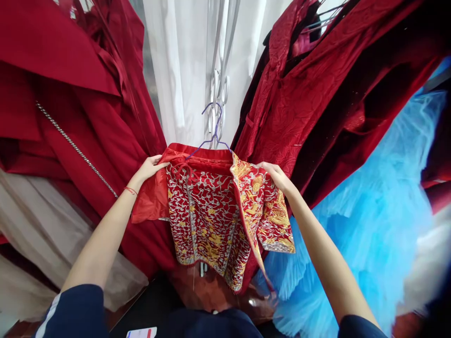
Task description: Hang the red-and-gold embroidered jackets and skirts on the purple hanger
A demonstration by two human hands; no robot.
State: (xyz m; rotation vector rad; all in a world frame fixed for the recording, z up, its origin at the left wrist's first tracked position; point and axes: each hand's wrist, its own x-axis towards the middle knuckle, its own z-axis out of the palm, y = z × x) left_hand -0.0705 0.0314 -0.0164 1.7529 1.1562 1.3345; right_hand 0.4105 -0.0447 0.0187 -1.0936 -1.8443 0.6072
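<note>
An embroidered red jacket (206, 220) with gold and silver patterns hangs in front of me on a thin purple hanger (215, 136). My left hand (151, 169) is closed on the jacket's left shoulder edge, where the plain red lining (150, 202) is turned outward. At the other shoulder, my right hand (276, 174) grips the embroidered fabric above a short, wide sleeve (276, 223). The hanger's hook rises near white rings in the middle; whether it rests on one I cannot tell. Some fingertips of both hands are hidden behind the cloth.
Dark red gowns (88, 108) hang close on the left, above pale beige fabric (42, 211). More red garments (282, 112) crowd the right, beside a light blue tulle dress (373, 211). Behind the hanger are white curtains (176, 61) and hanging white rings (214, 84).
</note>
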